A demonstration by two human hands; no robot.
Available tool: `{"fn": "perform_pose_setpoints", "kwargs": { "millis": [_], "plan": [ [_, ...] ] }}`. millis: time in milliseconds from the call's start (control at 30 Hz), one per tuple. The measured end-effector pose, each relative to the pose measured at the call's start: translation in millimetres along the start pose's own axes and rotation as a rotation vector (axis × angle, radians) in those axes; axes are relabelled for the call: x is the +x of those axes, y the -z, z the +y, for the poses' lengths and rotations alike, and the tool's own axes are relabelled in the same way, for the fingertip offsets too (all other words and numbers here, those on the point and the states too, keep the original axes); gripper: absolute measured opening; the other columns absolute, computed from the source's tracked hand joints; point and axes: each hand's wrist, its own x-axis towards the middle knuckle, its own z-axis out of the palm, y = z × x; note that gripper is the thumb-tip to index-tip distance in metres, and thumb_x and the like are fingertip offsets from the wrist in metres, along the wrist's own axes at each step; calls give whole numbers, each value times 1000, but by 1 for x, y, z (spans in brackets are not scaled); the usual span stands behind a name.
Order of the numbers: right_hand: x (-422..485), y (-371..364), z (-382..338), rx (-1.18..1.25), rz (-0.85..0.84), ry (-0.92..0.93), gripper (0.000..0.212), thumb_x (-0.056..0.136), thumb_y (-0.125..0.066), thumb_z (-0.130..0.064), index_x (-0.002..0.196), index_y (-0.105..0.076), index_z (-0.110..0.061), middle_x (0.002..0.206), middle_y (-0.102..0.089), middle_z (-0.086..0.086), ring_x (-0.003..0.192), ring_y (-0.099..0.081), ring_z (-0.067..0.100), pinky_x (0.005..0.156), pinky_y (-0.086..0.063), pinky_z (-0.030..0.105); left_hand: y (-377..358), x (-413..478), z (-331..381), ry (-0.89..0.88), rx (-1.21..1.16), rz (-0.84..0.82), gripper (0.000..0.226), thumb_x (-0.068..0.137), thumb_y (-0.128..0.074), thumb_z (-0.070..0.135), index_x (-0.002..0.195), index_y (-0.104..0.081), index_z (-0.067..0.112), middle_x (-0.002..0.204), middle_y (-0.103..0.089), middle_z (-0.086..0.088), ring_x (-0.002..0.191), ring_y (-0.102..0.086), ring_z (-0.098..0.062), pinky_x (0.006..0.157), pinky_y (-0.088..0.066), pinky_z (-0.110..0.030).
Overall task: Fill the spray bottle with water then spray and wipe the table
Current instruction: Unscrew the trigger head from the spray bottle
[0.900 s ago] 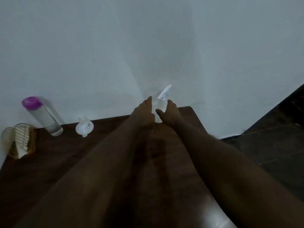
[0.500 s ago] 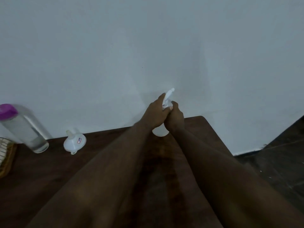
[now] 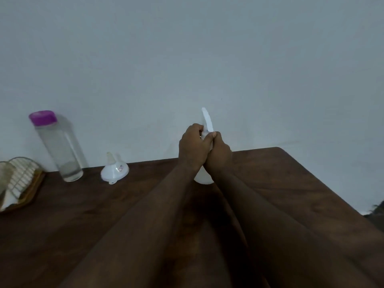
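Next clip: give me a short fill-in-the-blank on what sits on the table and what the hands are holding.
1. The cap of the tall clear bottle is ____.
2. In this view the white funnel lies on the table to the ____ of the spray bottle.
3. The left hand and the right hand grip the same thing, the ____ bottle.

Missing words: purple; left; spray.
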Motion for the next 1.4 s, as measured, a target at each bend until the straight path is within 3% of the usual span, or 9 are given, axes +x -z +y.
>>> {"fn": "perform_pose_setpoints", "kwargs": {
  "millis": [333,433,733,933,1033,1100,1167,1267,1400],
  "plan": [
    [-136,2,-53,100,-40,127,27,100,-47,-38,112,-50,-13,85,-61,-2,86,-64,22,68,-44,32,103,-121,10,-16,-3,122,34,86,-68,44,98,-60,14,96,-67,1,83,-62,-14,72,-47,-27],
    [-172,16,-63,54,-29,172,29,99,-50,-35,114,-50,-11,91,-68,5,84,-65,24,68,-42,30,124,-158,19,-26,-51,160,32,85,-69,43,97,-60,15,92,-66,3,82,-62,-13,67,-45,-20],
    [-238,48,-61,255,-17,373,33,101,-49,-36,124,-46,-12,100,-69,2,87,-67,22,75,-51,39,138,-230,28,-162,-181,292,26,94,-58,28,113,-64,11,98,-66,1,85,-60,-5,77,-52,-31],
    [-242,54,-58,343,-46,382,32,100,-50,-37,126,-45,-19,101,-64,-11,87,-65,12,76,-51,31,133,-242,15,-6,-313,331,64,86,-51,50,140,-37,18,126,-53,0,112,-55,-6,89,-48,-22],
    [-240,56,-55,453,-104,391,24,100,-53,-34,122,-51,-26,97,-64,-17,91,-64,3,78,-48,19,129,-246,6,31,-409,261,70,87,-49,47,147,-28,16,138,-48,-6,111,-49,16,89,-41,-6],
    [-236,57,-55,551,-157,347,15,99,-56,-29,113,-55,-27,96,-64,-16,90,-63,-3,77,-46,12,126,-245,2,26,-444,253,69,89,-46,41,150,-23,18,140,-46,-7,116,-47,13,99,-43,-17],
    [-233,60,-55,607,-188,297,14,99,-57,-25,112,-59,-22,96,-66,-12,89,-64,1,78,-50,17,124,-246,-1,0,-423,200,73,88,-47,34,152,-16,21,143,-43,-8,116,-50,6,99,-44,-19],
    [-232,65,-51,680,-217,265,15,98,-56,-23,111,-62,-18,95,-70,-6,90,-68,11,80,-55,31,119,-246,-6,-79,-309,87,95,80,-61,31,154,-2,20,149,-37,-10,116,-46,15,93,-36,-4],
    [-234,70,-49,805,-277,269,12,96,-57,-23,106,-60,-17,93,-71,0,88,-70,16,79,-57,36,116,-245,8,-126,-221,136,111,73,-63,53,154,3,17,145,-40,1,108,-43,26,83,-35,3]
  ]
}}
